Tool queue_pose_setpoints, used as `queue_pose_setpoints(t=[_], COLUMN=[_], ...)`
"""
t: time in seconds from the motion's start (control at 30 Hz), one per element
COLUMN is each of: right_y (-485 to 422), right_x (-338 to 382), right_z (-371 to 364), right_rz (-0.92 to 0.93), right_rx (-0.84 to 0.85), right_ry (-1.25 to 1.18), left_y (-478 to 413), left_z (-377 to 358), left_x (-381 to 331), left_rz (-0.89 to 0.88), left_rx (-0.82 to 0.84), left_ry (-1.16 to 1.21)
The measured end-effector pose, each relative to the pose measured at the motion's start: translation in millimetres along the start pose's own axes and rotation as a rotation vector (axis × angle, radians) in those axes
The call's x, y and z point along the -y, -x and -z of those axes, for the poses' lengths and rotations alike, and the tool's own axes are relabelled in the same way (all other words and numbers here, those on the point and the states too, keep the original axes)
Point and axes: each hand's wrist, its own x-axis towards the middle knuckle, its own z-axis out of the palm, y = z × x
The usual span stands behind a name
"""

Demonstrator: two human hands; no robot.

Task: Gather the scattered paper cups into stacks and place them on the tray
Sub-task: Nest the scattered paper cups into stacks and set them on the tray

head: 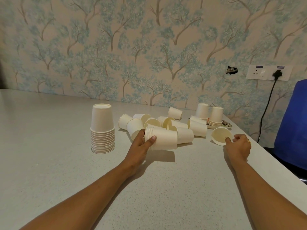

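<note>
Paper cups, white and plain, lie scattered on their sides across the middle of the grey table, their long axes pointing every which way and several mouths turned toward the camera. A short nested stack is held on its side just above the table, long axis running left to right, rims to the left and closed base to the right. The left hand wraps the rim end, its fingers curled and pressed around the stack. To the right, a single cup is tipped with its open mouth facing the camera; the right hand pinches its near rim between thumb and fingertips. A tall stack stands upside down at the left, bases up, well apart from the scattered ones. At the far right, two shorter inverted stacks stand side by side on a patterned tray near the table's edge. Behind rises wallpaper printed with trees, with a socket plate and a blue chair at the right.
</note>
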Motion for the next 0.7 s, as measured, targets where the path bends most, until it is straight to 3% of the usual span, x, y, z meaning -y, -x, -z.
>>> queue_pose_setpoints(t=[0.3,0.7], right_y=[-4.2,-8.0], right_x=[2.2,0.3], right_z=[-1.8,-9.2], right_rz=[-0.044,0.039], right_rx=[0.015,0.094], right_ry=[0.062,0.242], left_y=[-0.3,0.4], left_z=[-0.2,-1.2], left_x=[-1.0,-0.7], left_rz=[-0.002,-0.016], left_rx=[0.009,0.018], left_ry=[-0.007,0.013])
